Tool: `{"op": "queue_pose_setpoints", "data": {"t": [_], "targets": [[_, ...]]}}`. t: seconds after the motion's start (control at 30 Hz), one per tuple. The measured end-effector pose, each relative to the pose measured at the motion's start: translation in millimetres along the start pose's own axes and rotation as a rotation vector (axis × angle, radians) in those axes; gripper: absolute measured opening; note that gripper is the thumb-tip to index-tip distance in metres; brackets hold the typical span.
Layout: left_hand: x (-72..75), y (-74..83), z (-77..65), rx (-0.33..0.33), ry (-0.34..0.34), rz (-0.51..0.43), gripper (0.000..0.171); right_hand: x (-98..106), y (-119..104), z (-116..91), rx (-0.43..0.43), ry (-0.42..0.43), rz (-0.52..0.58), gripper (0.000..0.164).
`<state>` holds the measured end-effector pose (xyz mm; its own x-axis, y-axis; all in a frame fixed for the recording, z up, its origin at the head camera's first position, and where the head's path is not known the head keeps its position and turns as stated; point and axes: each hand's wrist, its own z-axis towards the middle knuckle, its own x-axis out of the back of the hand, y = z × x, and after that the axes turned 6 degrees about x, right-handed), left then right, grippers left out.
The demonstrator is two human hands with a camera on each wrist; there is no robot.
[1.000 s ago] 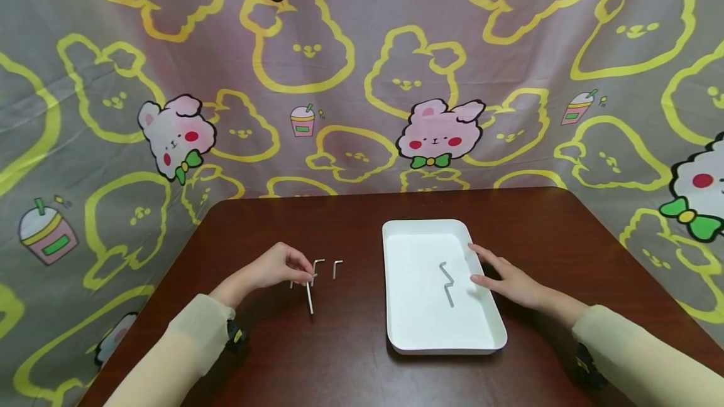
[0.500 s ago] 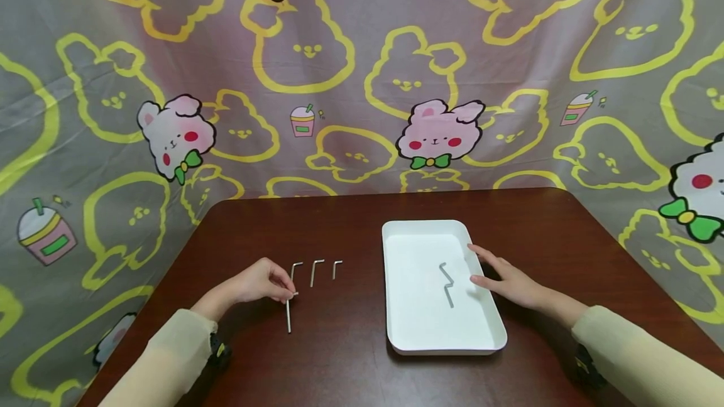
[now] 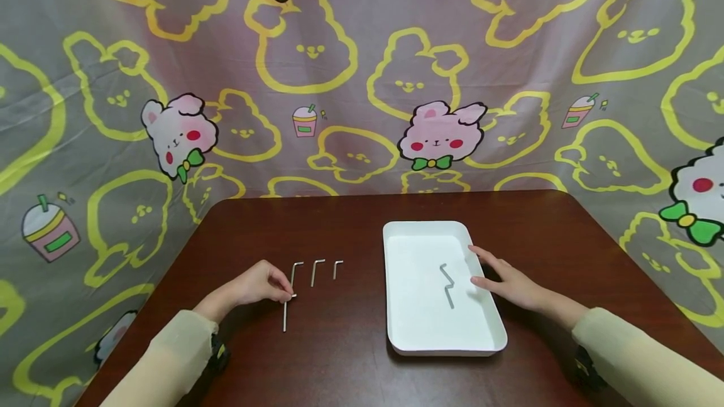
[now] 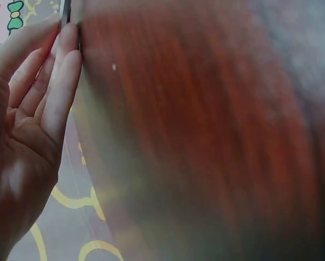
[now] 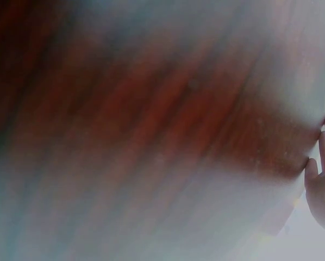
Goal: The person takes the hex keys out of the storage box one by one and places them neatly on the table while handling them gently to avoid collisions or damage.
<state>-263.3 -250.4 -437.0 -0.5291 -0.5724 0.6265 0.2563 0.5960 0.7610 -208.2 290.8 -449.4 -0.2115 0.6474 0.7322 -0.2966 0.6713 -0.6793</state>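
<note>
In the head view my left hand pinches a hex key near its bent end, its long arm pointing toward me over the table. The left wrist view shows the fingertips together on a strip of metal. Just beyond that hand lie a second hex key, a third hex key and a short hex key, side by side. My right hand touches the right rim of a white tray with its fingers extended. Two hex keys appear to lie end to end inside the tray.
The dark brown wooden table runs back to a patterned cloth backdrop that rises on the far side and both flanks. Both wrist views are mostly blurred table surface.
My left hand has moved left and toward me with the hex key, uncovering the keys behind it. Over the last half second it barely shifts. The right hand and tray stay put.
</note>
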Motion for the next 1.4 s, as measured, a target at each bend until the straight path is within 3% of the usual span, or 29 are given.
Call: {"op": "queue_pose_setpoints", "data": {"t": [0.23,0.83,1.03,1.4], "targets": [[-0.6,-5.6,2.4,-0.004,0.026,0.041,0.005,0,-2,1,0.016,-0.001,0.003,0.074],[1.7,-9.2,-2.9,0.029,0.031,0.044,0.005,-2,-2,4,0.008,-0.008,0.001,0.073],[4.9,-4.4,-3.5,0.054,0.012,0.037,0.005,-1,-2,3,0.008,-0.005,-0.002,0.073],[16.2,18.6,4.4,0.019,0.021,-0.012,0.013,-2,0,0,0.017,0.017,-0.011,0.074]]}}
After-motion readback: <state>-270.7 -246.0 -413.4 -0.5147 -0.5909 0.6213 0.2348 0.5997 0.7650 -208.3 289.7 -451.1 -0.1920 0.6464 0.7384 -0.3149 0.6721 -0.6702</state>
